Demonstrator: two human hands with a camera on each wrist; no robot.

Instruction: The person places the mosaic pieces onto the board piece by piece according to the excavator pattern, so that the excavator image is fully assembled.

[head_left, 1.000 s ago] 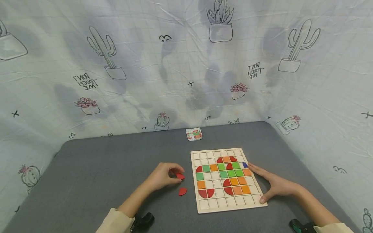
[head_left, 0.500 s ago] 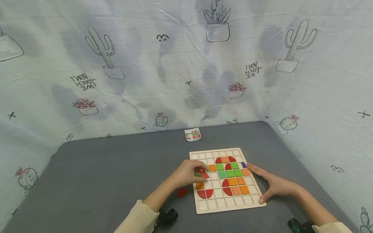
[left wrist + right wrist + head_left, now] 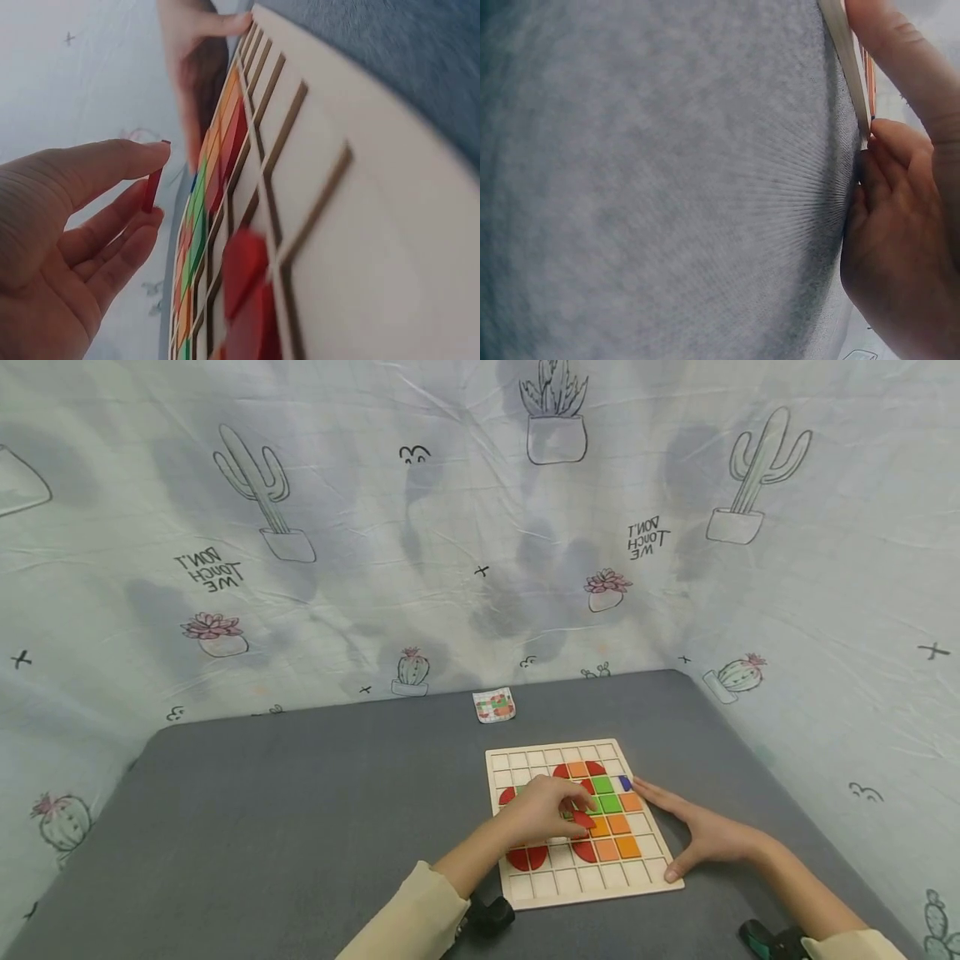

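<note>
In the head view my left hand point(image 3: 543, 812) is over the middle of the wooden grid board point(image 3: 576, 883), pinching a red quarter-circle tile point(image 3: 582, 820) between thumb and fingers. The left wrist view shows that tile point(image 3: 154, 186) edge-on, held apart from the board. Beneath and around the hand, red, orange and green tiles fill part of the grid; the hand hides some of them. My right hand point(image 3: 716, 835) rests at the board's right edge, thumb on the near right corner and fingers stretched along the side. In the right wrist view the thumb point(image 3: 907, 60) lies over the board's rim.
A small pattern card point(image 3: 494, 705) lies on the grey table point(image 3: 315, 810) behind the board. A blue tile point(image 3: 626, 783) sits near the board's right edge. A cloth with printed cacti point(image 3: 337, 568) hangs behind the table.
My left hand has carried the red tile from the table left of the board, rightward over its middle. The other loose red tile is now hidden by my left arm. The right hand has stayed put.
</note>
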